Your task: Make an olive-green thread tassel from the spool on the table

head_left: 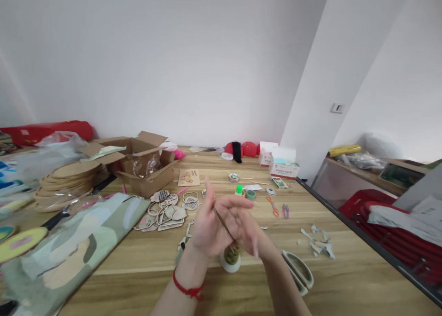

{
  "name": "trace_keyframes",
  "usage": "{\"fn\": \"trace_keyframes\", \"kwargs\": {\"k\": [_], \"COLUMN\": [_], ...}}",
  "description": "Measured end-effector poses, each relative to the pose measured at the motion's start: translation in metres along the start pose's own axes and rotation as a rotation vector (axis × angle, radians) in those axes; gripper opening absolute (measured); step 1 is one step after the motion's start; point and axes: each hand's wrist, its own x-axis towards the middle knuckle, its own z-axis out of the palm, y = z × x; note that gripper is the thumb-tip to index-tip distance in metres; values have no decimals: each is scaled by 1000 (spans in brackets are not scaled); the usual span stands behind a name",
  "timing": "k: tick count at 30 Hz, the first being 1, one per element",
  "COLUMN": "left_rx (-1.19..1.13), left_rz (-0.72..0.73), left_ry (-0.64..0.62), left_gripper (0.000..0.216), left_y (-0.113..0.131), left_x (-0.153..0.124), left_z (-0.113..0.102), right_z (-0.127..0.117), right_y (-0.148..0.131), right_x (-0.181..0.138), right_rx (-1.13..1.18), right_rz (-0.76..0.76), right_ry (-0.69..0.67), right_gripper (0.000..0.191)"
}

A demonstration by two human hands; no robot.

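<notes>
Over the front middle of the table my left hand is turned palm up, its fingers stretched out to the right and its thumb raised. A brownish thread runs slantwise across its palm. My right hand meets it from the right, with bent fingers at the thread's lower end; its fingertips are partly hidden. Just below both hands stands an olive-green thread spool with a white base. Scissors with pale handles lie under and beside my right forearm. A red string bracelet circles my left wrist.
Printed wooden cutouts, an open cardboard box and patterned green fabric lie to the left. Behind my hands stands a green-capped bottle. Orange scissors, purple snips and paper scraps are on the right.
</notes>
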Motion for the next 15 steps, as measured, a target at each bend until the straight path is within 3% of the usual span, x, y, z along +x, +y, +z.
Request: {"fn": "trace_keyframes", "kwargs": {"k": [5,8,15], "left_rx": [111,178,367], "left_rz": [269,344,337], "left_ry": [228,338,352], "left_gripper": [82,79,77], "left_y": [23,27,27], "left_x": [1,1,1], "left_z": [-4,-13,-28], "right_z": [-5,-9,-18], "right_y": [-4,-13,-25], "right_x": [-5,-13,-26], "right_rx": [6,-157,-253], "right_rz": [161,167,138], "right_ry": [-80,-141,-267], "right_gripper": [40,18,26]}}
